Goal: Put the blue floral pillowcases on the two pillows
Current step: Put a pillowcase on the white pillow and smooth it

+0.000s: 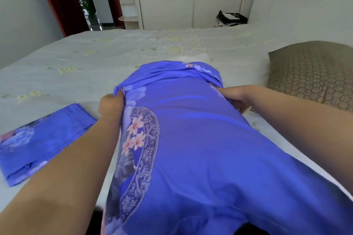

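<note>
Blue floral pillowcase point(191, 139) bunched, far end.

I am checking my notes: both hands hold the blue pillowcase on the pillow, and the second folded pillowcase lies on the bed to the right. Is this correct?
Not quite. The head view shows the folded pillowcase on the bed to the left, beside the left hand. The right hand and left hand do hold the blue pillowcase.

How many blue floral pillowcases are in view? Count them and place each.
2: one pillowcase in the middle, gripped at its far edge by the left hand and right hand; a folded pillowcase lies left on the bed.
</note>
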The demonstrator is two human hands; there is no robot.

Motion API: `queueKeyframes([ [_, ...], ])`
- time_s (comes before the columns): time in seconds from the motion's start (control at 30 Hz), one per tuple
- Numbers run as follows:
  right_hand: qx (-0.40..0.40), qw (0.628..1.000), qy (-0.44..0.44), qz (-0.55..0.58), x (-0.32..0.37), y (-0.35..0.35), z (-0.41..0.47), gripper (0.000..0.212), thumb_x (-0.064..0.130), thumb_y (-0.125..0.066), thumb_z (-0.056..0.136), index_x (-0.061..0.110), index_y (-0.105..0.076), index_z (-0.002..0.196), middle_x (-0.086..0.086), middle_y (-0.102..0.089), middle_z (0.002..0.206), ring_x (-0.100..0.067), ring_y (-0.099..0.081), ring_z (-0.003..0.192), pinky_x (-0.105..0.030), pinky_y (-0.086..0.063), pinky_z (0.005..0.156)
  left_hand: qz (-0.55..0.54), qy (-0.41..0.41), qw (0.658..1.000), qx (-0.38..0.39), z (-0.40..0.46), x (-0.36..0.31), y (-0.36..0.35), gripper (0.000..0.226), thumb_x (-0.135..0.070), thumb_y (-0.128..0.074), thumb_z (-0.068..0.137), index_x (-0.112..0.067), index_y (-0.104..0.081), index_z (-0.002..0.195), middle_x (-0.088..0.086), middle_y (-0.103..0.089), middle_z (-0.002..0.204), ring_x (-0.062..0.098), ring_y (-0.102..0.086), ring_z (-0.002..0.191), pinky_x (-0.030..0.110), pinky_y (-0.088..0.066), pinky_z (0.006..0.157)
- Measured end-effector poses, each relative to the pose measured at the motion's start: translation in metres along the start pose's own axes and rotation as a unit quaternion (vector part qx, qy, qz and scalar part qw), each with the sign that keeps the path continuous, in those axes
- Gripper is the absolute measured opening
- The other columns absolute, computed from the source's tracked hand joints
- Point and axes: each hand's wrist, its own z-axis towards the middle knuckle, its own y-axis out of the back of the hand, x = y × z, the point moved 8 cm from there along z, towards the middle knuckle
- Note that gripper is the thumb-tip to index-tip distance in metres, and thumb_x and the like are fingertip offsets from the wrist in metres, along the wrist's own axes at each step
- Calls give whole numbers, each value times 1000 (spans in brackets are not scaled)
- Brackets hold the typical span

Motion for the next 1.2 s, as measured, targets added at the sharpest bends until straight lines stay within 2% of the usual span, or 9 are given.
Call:
queueKeyframes([
  [0.17, 99, 979, 75, 161, -11, -11, 21, 102, 90, -61, 38, 26, -64, 117, 0, -60, 125, -24, -56, 117, -44, -41, 104, -151, 177, 941, 247, -7, 67, -80, 125, -95, -52, 44, -11, -44, 136, 14, -51, 136, 31, -54, 118, 47, -44, 98],
  [0.23, 102, 965, 137, 198, -3, -21, 18, 86, 73, -71, 57, 24, -59, 127, 0, -64, 124, -22, -59, 116, -43, -43, 103, -195, 175, 923, 281, -38, 47, -86, 101, -88, -54, 55, -16, -49, 125, 9, -57, 126, 24, -54, 111, 42, -47, 92],
  [0.4, -262, 885, 374, 91, 48, 7, -31, 45, 20, -67, 85, 0, -54, 123, -17, -57, 125, -21, -56, 113, -25, -43, 84, -266, -78, 947, 160, -46, -27, -43, 35, -26, -74, 73, -14, -42, 65, -10, -54, 49, 8, -48, 55, 26, -41, 62],
  [0.47, -327, 852, 386, 133, 62, 30, -43, 35, 21, -63, 90, 2, -56, 119, -15, -60, 117, -17, -55, 107, -22, -40, 76, -246, -104, 958, 103, -13, -50, -21, 36, -26, -75, 79, -6, -46, 71, 6, -54, 64, 12, -49, 59, 21, -41, 56],
  [0.6, -358, 887, 226, 185, 64, 62, -21, 86, 57, -61, 80, 0, -33, 137, -15, -47, 137, -27, -48, 125, -31, -38, 99, -174, 24, 976, 127, 29, -52, -23, 122, -68, -82, 43, -4, -39, 138, 17, -51, 134, 30, -56, 115, 44, -46, 98],
  [0.67, -399, 897, 164, 95, 56, 62, -16, 81, 52, -54, 88, -3, -24, 139, -23, -35, 143, -35, -39, 131, -36, -32, 106, -63, -22, 994, 89, 6, -63, -15, 97, -53, -70, 74, -5, -24, 144, 20, -41, 142, 34, -48, 124, 44, -41, 103],
  [0.8, -372, 899, 229, -42, 39, 12, -25, 69, 51, -48, 92, 9, -29, 143, -19, -29, 146, -32, -30, 136, -38, -25, 112, 44, -212, 957, 193, -84, -69, -41, 51, -50, -45, 92, -12, -53, 126, 13, -60, 121, 29, -58, 109, 38, -44, 96],
  [0.93, -343, 868, 345, -99, 10, -46, -60, 54, 48, -46, 93, 17, -43, 137, -7, -38, 141, -21, -33, 135, -32, -26, 111, 85, -312, 938, 127, -133, -34, -33, 63, -67, -27, 86, -25, -51, 128, 1, -55, 129, 24, -49, 120, 42, -39, 101],
  [1.2, -338, 816, 454, -115, -54, -79, -110, 70, 64, -57, 74, 28, -45, 133, 7, -34, 143, -3, -32, 132, -21, -25, 107, -6, -283, 956, 72, -168, 9, 16, 53, -63, -56, 70, -31, -59, 112, -4, -54, 114, 17, -53, 100, 31, -44, 91],
])
